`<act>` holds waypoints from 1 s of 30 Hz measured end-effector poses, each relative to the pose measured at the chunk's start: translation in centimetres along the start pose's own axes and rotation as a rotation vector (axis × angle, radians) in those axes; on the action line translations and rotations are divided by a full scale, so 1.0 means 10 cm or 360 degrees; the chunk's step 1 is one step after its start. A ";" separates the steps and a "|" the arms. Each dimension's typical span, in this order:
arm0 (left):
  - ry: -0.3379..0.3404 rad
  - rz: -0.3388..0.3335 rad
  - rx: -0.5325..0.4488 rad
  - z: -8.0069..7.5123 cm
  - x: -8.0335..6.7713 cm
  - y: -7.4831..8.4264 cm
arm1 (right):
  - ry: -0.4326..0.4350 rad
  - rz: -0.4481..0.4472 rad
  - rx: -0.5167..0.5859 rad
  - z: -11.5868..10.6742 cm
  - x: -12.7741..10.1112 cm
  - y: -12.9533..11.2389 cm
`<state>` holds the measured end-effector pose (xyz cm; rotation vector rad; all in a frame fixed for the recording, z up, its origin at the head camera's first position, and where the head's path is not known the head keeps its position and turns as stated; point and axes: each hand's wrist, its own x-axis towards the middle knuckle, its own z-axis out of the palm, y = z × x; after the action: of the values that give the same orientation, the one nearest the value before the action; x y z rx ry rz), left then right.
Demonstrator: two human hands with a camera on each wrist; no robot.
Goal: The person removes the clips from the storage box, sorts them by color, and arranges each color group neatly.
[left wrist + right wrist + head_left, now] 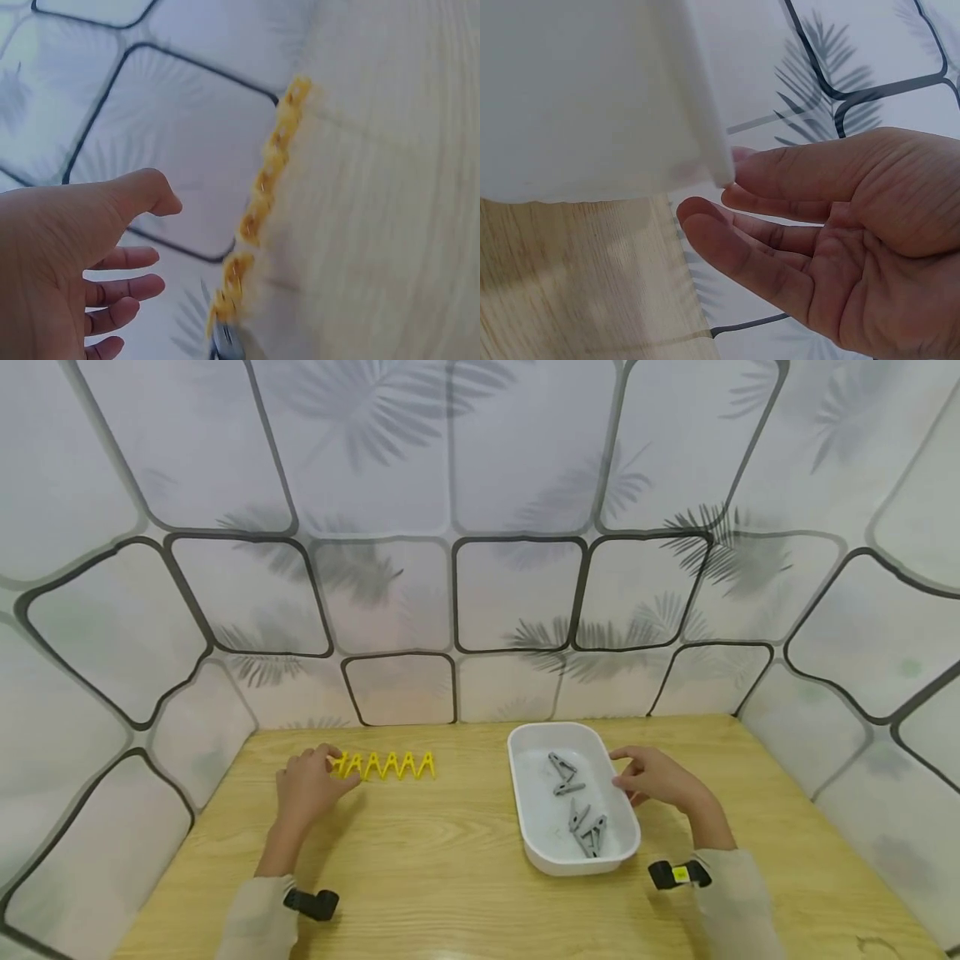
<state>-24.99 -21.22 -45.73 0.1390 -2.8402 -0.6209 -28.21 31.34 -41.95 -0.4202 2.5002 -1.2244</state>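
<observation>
A row of several yellow clothes pegs stands on the wooden table, left of centre. My left hand lies at the row's left end, fingers spread and holding nothing. The left wrist view shows that hand apart from the blurred yellow pegs, with a grey clip at the row's near end. A white tray holds several grey clips. My right hand is at its right rim, fingers relaxed. In the right wrist view its fingertips reach the tray wall.
Panels printed with leaves wall in the table at the back and on both sides. Bare wood lies between the pegs and the tray and along the front edge. Black wrist cameras sit on both sleeves.
</observation>
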 end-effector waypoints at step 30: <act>-0.0558 0.0928 -0.0481 0.82 0.38 2.49 | 0.0039 0.0060 0.0007 -0.02 0.02 -0.01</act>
<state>-31.74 4.10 -41.66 -0.8911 -2.8273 -0.9863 -28.42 31.34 -41.75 -0.3574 2.5137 -1.2281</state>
